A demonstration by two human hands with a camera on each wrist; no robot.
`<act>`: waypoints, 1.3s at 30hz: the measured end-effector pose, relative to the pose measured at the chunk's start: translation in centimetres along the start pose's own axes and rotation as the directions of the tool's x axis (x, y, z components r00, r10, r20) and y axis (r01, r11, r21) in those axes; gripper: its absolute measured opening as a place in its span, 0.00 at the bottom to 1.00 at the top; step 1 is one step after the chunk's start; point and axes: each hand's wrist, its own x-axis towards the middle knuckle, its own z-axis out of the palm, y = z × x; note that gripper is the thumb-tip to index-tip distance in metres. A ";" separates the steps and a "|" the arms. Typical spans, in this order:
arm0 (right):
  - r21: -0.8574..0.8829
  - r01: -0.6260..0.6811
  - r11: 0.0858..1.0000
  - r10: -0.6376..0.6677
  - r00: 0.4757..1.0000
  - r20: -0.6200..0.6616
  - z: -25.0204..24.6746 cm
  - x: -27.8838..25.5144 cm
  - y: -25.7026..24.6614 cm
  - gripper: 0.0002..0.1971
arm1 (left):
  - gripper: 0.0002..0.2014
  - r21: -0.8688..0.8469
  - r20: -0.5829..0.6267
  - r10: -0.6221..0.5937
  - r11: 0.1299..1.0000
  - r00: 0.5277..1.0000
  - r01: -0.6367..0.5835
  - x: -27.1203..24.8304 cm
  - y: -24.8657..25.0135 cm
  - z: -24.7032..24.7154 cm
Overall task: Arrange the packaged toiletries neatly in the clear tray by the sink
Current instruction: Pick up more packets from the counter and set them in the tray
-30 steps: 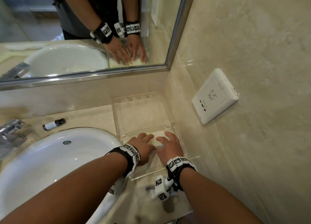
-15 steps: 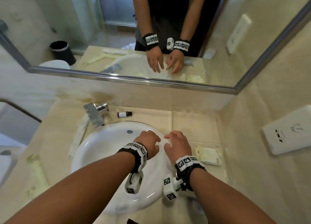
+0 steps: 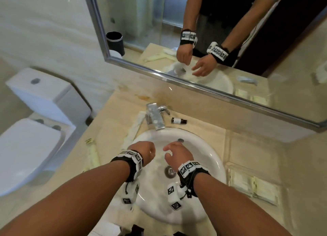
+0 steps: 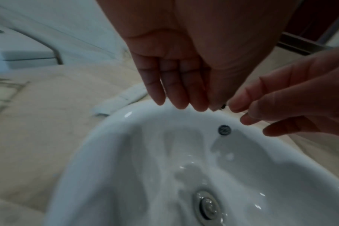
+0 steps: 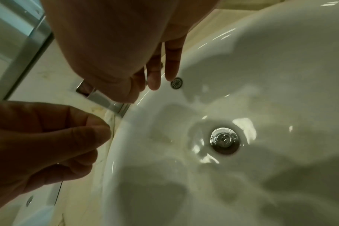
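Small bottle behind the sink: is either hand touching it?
Apart. The head view shows the small bottle lying on the counter by the faucet, while left hand and right hand hover over the basin.

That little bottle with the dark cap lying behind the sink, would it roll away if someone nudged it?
Probably. The little bottle lies on its side on the smooth stone counter, and it looks round, so a sideways nudge would likely set it rolling. It looks small and light, easy to pinch. The faucet beside it might stop a roll that way.
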 end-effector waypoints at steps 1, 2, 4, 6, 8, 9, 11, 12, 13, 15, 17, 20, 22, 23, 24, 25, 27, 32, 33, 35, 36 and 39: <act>-0.009 0.016 1.000 -0.016 1.000 0.017 0.5 0.5 -0.9 0.15 | 0.09 0.007 0.003 -0.023 1.000 1.000 0.023 -0.2 -1.2 -0.4; -0.015 0.029 0.999 -0.028 0.999 0.032 1.0 0.9 -1.7 0.16 | 0.10 0.012 0.003 -0.049 0.999 0.999 0.049 -0.2 -2.4 -0.8; -0.027 0.041 0.999 -0.040 0.998 0.056 1.8 1.8 -3.1 0.16 | 0.11 0.008 0.001 -0.104 0.995 0.995 0.104 -0.2 -5.0 -1.6; -0.039 0.051 0.998 -0.048 0.996 0.078 2.6 2.5 -4.2 0.16 | 0.12 -0.012 -0.015 -0.157 0.988 0.988 0.157 -0.1 -7.9 -2.1; -0.047 0.054 0.997 -0.049 0.994 0.098 3.3 3.3 -5.2 0.17 | 0.11 -0.043 -0.026 -0.180 0.983 0.983 0.179 0.0 -10.7 -2.6; -0.049 0.054 0.997 -0.049 0.993 0.105 3.6 3.6 -5.7 0.17 | 0.11 -0.054 -0.032 -0.186 0.981 0.982 0.184 0.0 -11.9 -3.1; -0.057 0.060 0.997 -0.054 0.992 0.110 4.0 4.4 -6.6 0.18 | 0.09 -0.058 -0.041 -0.201 0.978 0.979 0.199 0.0 -14.0 -4.1; -0.061 0.065 0.996 -0.057 0.992 0.113 4.1 4.8 -7.0 0.19 | 0.08 -0.051 -0.046 -0.203 0.978 0.978 0.201 -0.1 -14.9 -4.6; -0.066 0.070 0.995 -0.062 0.991 0.120 4.3 5.0 -7.4 0.19 | 0.07 -0.040 -0.049 -0.208 0.978 0.977 0.206 -0.2 -15.7 -5.0; -0.082 0.080 0.993 -0.068 0.987 0.144 4.9 5.4 -8.1 0.20 | 0.09 -0.025 -0.049 -0.230 0.973 0.972 0.229 -0.7 -17.2 -5.5; -0.101 0.092 0.991 -0.073 0.982 0.174 5.6 5.6 -8.9 0.21 | 0.12 -0.020 -0.053 -0.245 0.969 0.968 0.245 -1.1 -18.5 -5.7; -0.109 0.116 0.987 -0.089 0.971 0.224 6.7 6.1 -10.1 0.22 | 0.13 -0.001 -0.033 -0.251 0.968 0.967 0.251 -1.6 -19.7 -5.4; -0.112 0.130 0.985 -0.101 0.967 0.234 7.4 6.3 -10.9 0.22 | 0.14 0.019 -0.011 -0.264 0.964 0.965 0.264 -1.8 -20.2 -4.7; -0.115 0.136 0.984 -0.107 0.968 0.227 7.7 6.5 -11.2 0.23 | 0.14 0.025 0.000 -0.269 0.963 0.963 0.269 -1.9 -20.5 -4.4; -0.122 0.140 0.983 -0.111 0.970 0.218 7.9 6.6 -11.5 0.23 | 0.14 0.028 0.011 -0.273 0.962 0.962 0.273 -2.0 -20.8 -4.0; -0.135 0.139 0.981 -0.109 0.972 0.208 8.0 6.8 -11.8 0.24 | 0.13 0.035 0.020 -0.279 0.960 0.960 0.278 -2.0 -21.0 -3.7; -0.202 0.128 0.971 -0.089 0.977 0.194 8.1 7.0 -12.3 0.27 | 0.13 0.040 0.036 -0.286 0.958 0.958 0.284 -2.1 -21.3 -3.2; -0.373 0.055 0.926 0.028 0.977 0.213 8.7 8.4 -13.4 0.36 | 0.15 0.010 0.061 -0.304 0.953 0.951 0.304 -1.8 -21.7 -1.6; -0.375 0.046 0.926 0.038 0.976 0.214 9.0 8.9 -13.5 0.36 | 0.15 0.000 0.068 -0.304 0.952 0.950 0.305 -1.8 -21.7 -1.3; -0.388 0.030 0.921 0.059 0.975 0.216 9.3 9.8 -13.8 0.35 | 0.16 -0.017 0.074 -0.296 0.955 0.952 0.298 -1.3 -21.5 -0.8; -0.395 0.017 0.918 0.077 0.973 0.219 9.5 10.1 -14.0 0.33 | 0.16 -0.026 0.074 -0.290 0.956 0.954 0.293 -1.1 -21.3 -0.7; -0.452 -0.015 0.892 0.120 0.972 0.204 9.9 11.2 -14.8 0.25 | 0.17 -0.053 0.049 -0.284 0.957 0.958 0.287 -0.4 -20.9 -1.0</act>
